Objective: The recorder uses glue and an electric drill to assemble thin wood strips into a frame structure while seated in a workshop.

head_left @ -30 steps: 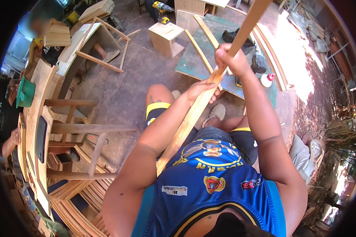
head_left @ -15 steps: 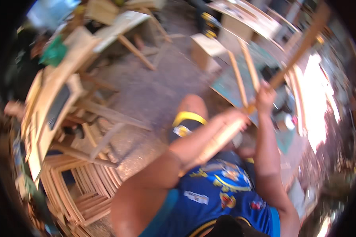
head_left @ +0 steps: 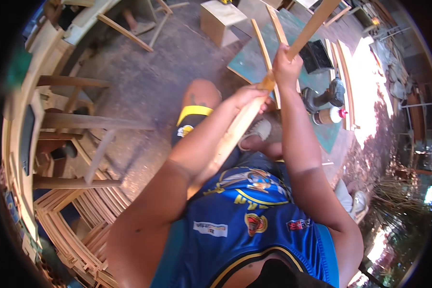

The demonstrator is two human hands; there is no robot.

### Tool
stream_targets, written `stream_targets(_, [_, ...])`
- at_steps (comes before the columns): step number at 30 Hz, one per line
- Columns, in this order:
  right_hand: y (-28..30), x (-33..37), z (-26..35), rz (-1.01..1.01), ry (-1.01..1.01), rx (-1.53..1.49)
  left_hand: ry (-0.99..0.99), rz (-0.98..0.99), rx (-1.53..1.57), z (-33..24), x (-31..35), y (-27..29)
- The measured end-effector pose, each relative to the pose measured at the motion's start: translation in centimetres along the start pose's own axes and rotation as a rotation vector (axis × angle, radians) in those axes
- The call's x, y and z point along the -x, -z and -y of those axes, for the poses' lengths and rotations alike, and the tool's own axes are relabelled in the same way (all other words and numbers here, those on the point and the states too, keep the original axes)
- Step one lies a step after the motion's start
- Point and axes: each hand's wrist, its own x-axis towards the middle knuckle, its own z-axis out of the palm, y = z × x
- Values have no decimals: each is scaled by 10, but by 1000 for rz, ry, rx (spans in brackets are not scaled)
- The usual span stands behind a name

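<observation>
A long, pale wooden strip runs slantwise across my body, from beside my lap up to the top right. My left hand is closed around its middle. Higher up on the strip, my right hand is wrapped round it. Just beyond my hands, two wooden slats lie on a green board on the floor. To the right of my right forearm are a dark cordless drill, a white bottle with a red cap and a black box.
Stacked wooden frames lie at the lower left. A wooden bench with legs jutting sideways stands along the left. A plywood box sits at the back. Long wooden strips lie right of the green board.
The view has shifted, so the surroundings sit further left and higher. Both hands keep their hold on the wooden strip.
</observation>
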Motion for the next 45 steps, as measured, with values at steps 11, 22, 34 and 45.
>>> stream_targets(11, [-17,-6,13,-38,-57,-8,22,-61,-22,-20,1,-5])
stream_targets(22, [-24,-14,10,55,-51,-22,6,-47,46,-24,0,2])
stream_targets(34, [1,3,21,89,-41,-136,15,21,26,-22,2,-14])
stream_targets(45, [14,-3,14,250,-129,-309,26,91,31,-26,5,-21])
